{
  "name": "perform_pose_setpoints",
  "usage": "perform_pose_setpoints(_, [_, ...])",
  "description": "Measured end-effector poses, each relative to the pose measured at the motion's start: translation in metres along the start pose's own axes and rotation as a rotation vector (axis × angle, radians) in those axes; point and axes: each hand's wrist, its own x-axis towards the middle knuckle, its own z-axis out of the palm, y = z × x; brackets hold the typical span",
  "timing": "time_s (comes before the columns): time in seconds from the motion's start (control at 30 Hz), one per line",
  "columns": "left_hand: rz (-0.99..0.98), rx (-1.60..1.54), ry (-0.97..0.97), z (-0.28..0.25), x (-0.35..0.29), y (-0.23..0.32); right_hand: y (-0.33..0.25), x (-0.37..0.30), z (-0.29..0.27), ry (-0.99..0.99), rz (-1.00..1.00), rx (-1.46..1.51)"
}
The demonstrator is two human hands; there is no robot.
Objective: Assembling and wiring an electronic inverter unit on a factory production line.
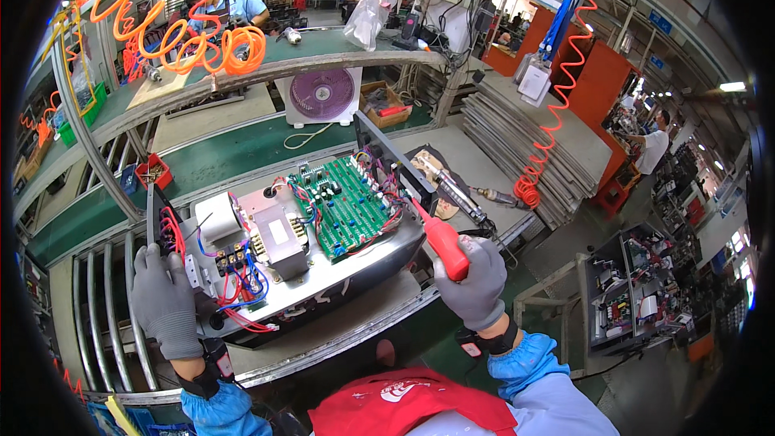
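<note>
In front of me lies a metal equipment chassis (323, 278) with its inside exposed. It carries a green circuit board (343, 210), a transformer (278, 242), a white cylindrical part (216, 218) and red and blue wires (246, 278). My gloved left hand (165, 299) is closed over the near end of the upright left end panel (153, 218). My gloved right hand (475, 278) is wrapped round a red-handled screwdriver (446, 249). Its narrow end points at the dark right end panel (395, 165); the tip's contact is unclear.
Metal rollers (117, 315) lie left of the chassis. Behind it stand a purple-and-white fan (323, 95), a cardboard box (385, 105) and a red bin (153, 171). Power drivers (456, 190) rest to the right. Orange coiled hoses (234, 48) hang overhead. Another person (238, 2) works at the far bench.
</note>
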Motion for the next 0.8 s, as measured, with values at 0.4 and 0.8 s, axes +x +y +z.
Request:
perform_pose_setpoints(0.4, [0.004,-0.060,-0.005,-0.005,0.000,0.006,-0.003,0.003,0.011,-0.004,-0.021,-0.052])
perform_pose_setpoints(0.8, [0.022,-0.058,-0.005,-0.004,0.000,0.004,-0.007,0.003,0.009,-0.012,-0.005,-0.058])
